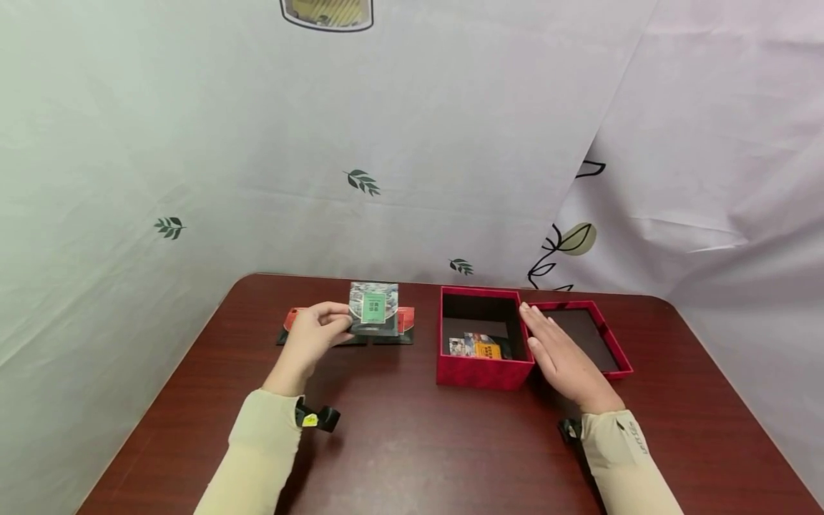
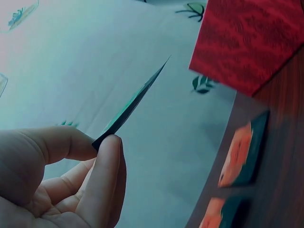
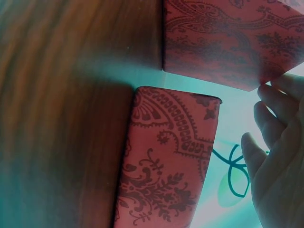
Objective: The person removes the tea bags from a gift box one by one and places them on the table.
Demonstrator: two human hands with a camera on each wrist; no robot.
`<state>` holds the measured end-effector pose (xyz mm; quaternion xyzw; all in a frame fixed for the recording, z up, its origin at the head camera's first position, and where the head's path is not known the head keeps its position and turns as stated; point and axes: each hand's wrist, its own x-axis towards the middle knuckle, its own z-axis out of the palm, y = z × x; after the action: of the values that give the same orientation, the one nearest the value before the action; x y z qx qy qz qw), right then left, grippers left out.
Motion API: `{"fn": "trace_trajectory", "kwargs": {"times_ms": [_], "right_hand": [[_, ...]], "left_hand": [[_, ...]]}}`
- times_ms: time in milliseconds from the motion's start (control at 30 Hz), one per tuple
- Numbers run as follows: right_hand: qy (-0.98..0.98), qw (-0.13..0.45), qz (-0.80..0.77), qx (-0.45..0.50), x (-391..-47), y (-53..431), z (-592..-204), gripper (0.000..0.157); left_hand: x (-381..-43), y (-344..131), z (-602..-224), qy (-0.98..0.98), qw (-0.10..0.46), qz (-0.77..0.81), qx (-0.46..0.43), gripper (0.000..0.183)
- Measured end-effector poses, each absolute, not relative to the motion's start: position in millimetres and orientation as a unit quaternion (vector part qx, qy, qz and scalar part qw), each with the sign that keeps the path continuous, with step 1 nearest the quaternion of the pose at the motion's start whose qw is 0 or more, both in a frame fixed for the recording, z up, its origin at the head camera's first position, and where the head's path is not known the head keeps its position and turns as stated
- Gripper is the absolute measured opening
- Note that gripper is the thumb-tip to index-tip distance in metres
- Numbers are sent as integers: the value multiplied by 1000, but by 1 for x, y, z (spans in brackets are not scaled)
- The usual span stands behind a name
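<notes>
My left hand (image 1: 317, 335) pinches a flat square packet (image 1: 374, 309) with a green label by its edge, held up over the table; the left wrist view shows it edge-on between thumb and fingers (image 2: 110, 166). Below and behind it, packets with orange-red fronts (image 2: 237, 156) lie on the table. To the right stands an open red box (image 1: 484, 373) with a dark inside. Inside it lie packets, one with a yellow label (image 1: 487, 350). My right hand (image 1: 563, 354) has its fingers stretched out, fingertips at the box's right wall (image 3: 213, 42).
A red lid (image 1: 614, 350) with a dark inside lies right of the box, partly behind the right hand. All of this is on a dark reddish wooden table (image 1: 412, 443). A pale curtain (image 1: 412, 143) with leaf prints hangs behind the table's back edge.
</notes>
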<state>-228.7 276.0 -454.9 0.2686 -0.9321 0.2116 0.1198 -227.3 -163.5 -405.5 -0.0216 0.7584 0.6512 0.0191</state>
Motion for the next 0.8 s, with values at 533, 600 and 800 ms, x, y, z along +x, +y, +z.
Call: {"fn": "trace_trajectory", "kwargs": {"times_ms": [533,600,800], "right_hand": [[-937,108,205,260,-229,277,-454,64],[-938,109,205,259,-229,277,-454,63],[-937,110,207,260,-229,277,-455,62]], "left_hand": [[-212,-246,-424,775,45,628,-53,41],[-210,-257,-428,781,51,620,-52,42],[-202,-289,-437,800,72,594,-48,45]]}}
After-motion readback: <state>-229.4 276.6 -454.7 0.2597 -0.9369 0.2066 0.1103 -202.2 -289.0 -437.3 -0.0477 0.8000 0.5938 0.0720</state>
